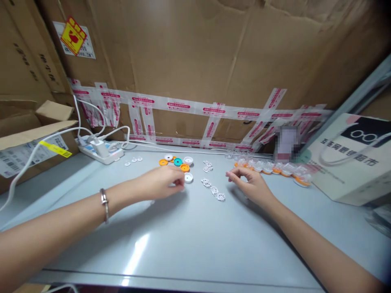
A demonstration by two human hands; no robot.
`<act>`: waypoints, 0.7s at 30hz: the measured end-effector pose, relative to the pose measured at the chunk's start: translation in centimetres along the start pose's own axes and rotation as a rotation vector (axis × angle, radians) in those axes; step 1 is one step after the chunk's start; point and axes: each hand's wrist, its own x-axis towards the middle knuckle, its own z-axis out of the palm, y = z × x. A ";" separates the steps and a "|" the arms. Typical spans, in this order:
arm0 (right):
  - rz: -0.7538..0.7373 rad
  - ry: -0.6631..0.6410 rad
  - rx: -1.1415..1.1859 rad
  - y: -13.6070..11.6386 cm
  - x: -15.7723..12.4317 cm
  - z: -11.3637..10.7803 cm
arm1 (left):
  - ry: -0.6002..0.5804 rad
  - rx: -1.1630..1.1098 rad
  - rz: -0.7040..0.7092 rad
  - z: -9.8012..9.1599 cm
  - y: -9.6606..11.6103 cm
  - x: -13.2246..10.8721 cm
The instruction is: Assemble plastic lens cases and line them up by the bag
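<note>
The fingers (179,184) of the left hand (163,183) are curled together just beside a small white round plastic cap (188,177); whether anything is pinched cannot be told. The right hand (252,183) is held with fingertips pressed together. Small white lattice plastic discs (214,189) are scattered between both hands on the pale grey counter (195,236).

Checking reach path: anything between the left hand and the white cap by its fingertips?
Nothing visible. The white cap lies right beside the left hand, the orange cap just behind it, not between.
</note>
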 end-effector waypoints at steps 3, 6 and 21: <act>-0.003 -0.003 0.009 0.2 0.0 0.1 | -0.051 -0.009 0.086 1.7 1.5 0.9; -0.006 -0.007 0.007 0.2 0.0 0.1 | -0.064 0.001 0.086 2.8 1.6 0.9; -0.011 -0.032 0.003 -0.1 0.0 0.1 | 0.233 0.145 -0.264 -0.6 -7.8 2.3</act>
